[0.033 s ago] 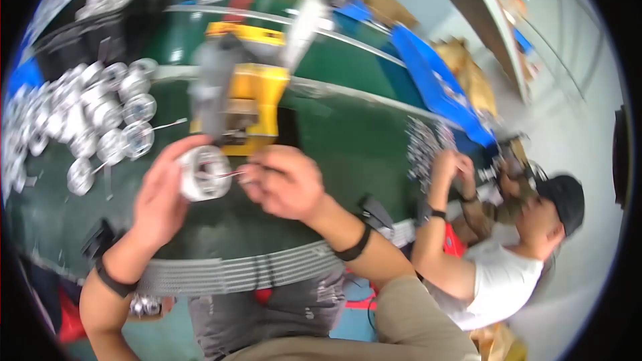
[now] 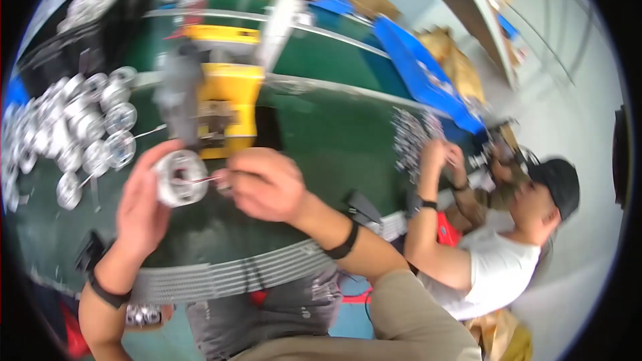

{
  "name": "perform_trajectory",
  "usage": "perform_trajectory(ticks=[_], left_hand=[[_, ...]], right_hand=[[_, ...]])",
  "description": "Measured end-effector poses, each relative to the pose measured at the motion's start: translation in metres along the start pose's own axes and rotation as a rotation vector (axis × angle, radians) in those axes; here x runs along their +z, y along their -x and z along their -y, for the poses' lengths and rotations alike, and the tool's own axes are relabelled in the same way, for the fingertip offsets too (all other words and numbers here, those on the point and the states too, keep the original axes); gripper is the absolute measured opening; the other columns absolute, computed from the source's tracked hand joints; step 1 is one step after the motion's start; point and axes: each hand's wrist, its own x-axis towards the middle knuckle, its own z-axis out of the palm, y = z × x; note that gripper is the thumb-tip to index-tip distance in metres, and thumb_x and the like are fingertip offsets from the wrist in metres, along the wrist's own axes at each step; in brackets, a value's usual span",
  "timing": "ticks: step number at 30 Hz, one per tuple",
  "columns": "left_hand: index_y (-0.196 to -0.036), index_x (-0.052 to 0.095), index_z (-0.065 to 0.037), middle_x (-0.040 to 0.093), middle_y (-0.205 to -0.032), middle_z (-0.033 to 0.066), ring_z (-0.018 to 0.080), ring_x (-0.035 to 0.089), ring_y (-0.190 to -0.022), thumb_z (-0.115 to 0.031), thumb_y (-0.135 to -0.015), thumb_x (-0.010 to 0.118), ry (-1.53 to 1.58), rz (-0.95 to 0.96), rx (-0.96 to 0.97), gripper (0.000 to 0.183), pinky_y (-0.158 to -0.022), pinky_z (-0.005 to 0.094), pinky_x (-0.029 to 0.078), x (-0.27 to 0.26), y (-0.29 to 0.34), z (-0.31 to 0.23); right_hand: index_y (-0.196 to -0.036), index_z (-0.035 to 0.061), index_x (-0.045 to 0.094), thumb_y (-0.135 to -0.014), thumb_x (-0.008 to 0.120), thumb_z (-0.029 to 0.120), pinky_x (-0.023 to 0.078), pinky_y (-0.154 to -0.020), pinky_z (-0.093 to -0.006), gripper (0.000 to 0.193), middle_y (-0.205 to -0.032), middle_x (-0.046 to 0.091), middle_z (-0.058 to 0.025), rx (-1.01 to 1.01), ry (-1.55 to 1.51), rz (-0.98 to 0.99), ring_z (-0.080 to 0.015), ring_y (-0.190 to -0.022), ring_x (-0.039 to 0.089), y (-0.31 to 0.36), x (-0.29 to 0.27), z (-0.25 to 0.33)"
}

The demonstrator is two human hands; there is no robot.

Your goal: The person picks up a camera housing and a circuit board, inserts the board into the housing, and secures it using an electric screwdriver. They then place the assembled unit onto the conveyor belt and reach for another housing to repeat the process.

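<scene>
My left hand [image 2: 142,204] is wrapped round a short white cylindrical housing [image 2: 168,184], its open round end turned toward my right hand. Thin red and white wires [image 2: 202,180] come out of that opening. The fingertips of my right hand [image 2: 264,186] pinch the wires' outer end; any small connector there is blurred. Both hands are above the green table [image 2: 328,140], just in front of a yellow and grey bench machine [image 2: 231,90]. To the left lies a heap of similar white round housings [image 2: 83,117], some trailing leads.
A black bin [image 2: 80,40] of pale parts stands far left. Silver slatted edging [image 2: 221,279] runs along the table's near side. On the right, a co-worker in a white top [image 2: 498,274] handles something beside a pile of small parts [image 2: 411,137]. A blue sheet [image 2: 421,70] lies beyond.
The whole view has shifted, so most things appear farther left. The housing has turned slightly in my left hand, and the wires show more clearly between it and my right fingers.
</scene>
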Motion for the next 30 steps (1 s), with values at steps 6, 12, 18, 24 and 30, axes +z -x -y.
perform_trajectory(ticks=[6, 12, 18, 24, 30], left_hand=[[-0.138, 0.036, 0.002, 0.046, -0.135, 0.0146, 0.0236, 0.049, -0.121, -0.048, -0.097, 0.046, -0.194, 0.013, 0.088, 0.066, -0.103, 0.0363, 0.038, -0.004, 0.009, 0.002], [-0.138, 0.038, -0.003, 0.04, -0.14, 0.0167, 0.0254, 0.048, -0.121, -0.043, -0.1, 0.04, -0.255, 0.146, -0.03, 0.055, -0.1, 0.0371, 0.04, 0.0, 0.014, 0.005], [-0.142, 0.031, -0.001, 0.043, -0.139, 0.014, 0.0221, 0.046, -0.123, -0.032, -0.101, 0.039, -0.175, 0.169, -0.054, 0.052, -0.103, 0.0352, 0.037, 0.026, 0.007, 0.008], [-0.143, 0.032, -0.002, 0.047, -0.134, 0.0101, 0.0177, 0.044, -0.124, -0.026, -0.105, 0.031, -0.071, 0.154, -0.142, 0.045, -0.107, 0.0321, 0.032, 0.02, 0.01, 0.004], [-0.145, 0.03, -0.004, 0.047, -0.134, 0.0095, 0.0167, 0.043, -0.124, -0.026, -0.105, 0.03, -0.037, 0.164, -0.153, 0.045, -0.106, 0.0312, 0.032, 0.022, 0.009, 0.002]], right_hand=[[-0.1, -0.0011, 0.067, -0.077, 0.072, -0.003, 0.053, -0.068, -0.0282, 0.024, -0.089, 0.066, -0.0104, 0.669, -0.868, 0.079, -0.0168, -0.078, 0.065, -0.006, -0.005, 0.025], [-0.097, -0.0029, 0.065, -0.078, 0.069, -0.005, 0.053, -0.065, -0.0238, 0.02, -0.086, 0.064, -0.0078, 0.973, -1.154, -0.028, -0.0112, -0.073, 0.064, -0.01, 0.006, 0.042], [-0.095, -0.0007, 0.068, -0.077, 0.074, -0.001, 0.053, -0.063, -0.0263, 0.019, -0.084, 0.066, -0.0066, 0.798, -0.533, 0.079, -0.0127, -0.072, 0.064, -0.009, -0.008, 0.048], [-0.095, -0.0012, 0.069, -0.074, 0.077, -0.002, 0.052, -0.066, -0.0257, 0.022, -0.087, 0.069, -0.0105, 0.721, -0.507, 0.015, -0.0141, -0.073, 0.065, -0.006, 0.006, 0.045], [-0.092, 0.0013, 0.07, -0.069, 0.079, -0.003, 0.047, -0.058, -0.0252, 0.025, -0.085, 0.068, -0.01, 0.559, -0.372, 0.017, -0.0167, -0.072, 0.064, -0.008, 0.005, 0.042]])
